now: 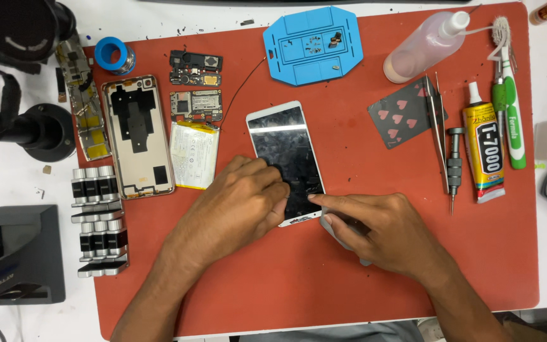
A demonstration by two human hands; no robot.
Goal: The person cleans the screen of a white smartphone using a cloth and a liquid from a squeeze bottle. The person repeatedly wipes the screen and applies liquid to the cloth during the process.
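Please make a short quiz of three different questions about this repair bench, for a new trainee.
1. True or false: both hands touch the phone screen panel.
2. Which thing lies just left of the screen panel? A) battery B) playing card C) glue tube
3. What colour is the parts tray above the screen panel?

Key:
1. True. The left hand rests on the lower part of the panel, and the right hand touches its lower right edge with the index fingertip.
2. A. The card and the glue tube lie to the right.
3. Blue.
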